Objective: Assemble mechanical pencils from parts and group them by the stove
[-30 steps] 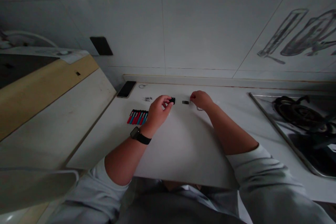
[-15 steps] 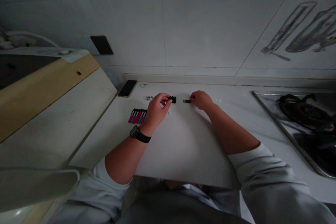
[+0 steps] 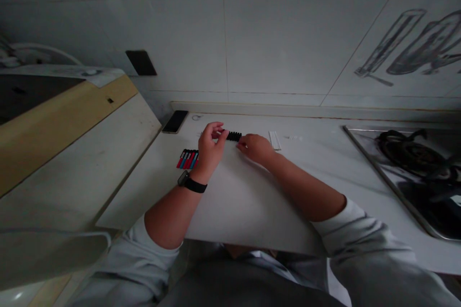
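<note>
R hand (image 3: 256,147) is now in from white strips (image 3: 274,140) to R end of row of blk pcs (image 3: 234,136) on counter (image 3: 234,201), L hand (image 3: 210,148) at its L end, so both attend one row; fingers curled, can't tell if either's clamped on it.

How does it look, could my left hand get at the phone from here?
Probably yes. The phone lies uncovered on the counter, left of your left hand, and nothing tall seems to stand between them. That hand is at the row of black pieces, though whether it grips them is unclear.
</note>
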The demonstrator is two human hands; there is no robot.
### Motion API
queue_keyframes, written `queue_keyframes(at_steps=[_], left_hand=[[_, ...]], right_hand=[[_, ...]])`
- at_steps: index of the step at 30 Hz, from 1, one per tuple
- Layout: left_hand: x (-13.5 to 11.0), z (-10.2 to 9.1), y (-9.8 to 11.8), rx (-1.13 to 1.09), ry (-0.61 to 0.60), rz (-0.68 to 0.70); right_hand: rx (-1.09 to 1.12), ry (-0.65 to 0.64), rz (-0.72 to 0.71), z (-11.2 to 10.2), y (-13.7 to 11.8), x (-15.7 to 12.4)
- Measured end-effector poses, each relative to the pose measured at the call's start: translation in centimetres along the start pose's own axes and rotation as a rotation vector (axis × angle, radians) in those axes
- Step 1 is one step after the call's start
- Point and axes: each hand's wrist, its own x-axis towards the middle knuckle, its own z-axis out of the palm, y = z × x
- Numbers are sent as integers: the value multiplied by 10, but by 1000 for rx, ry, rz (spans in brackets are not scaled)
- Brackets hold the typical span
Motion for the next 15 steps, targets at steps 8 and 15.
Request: queue_keyframes(at_steps=[8,15], left_hand=[[1,2,-3,-61,45,-21],[1,3,-11,-98,26,-57]], right_hand=[[-52,-33,-79,21,-33,-17],[96,123,-90,-2,-1,-28]])
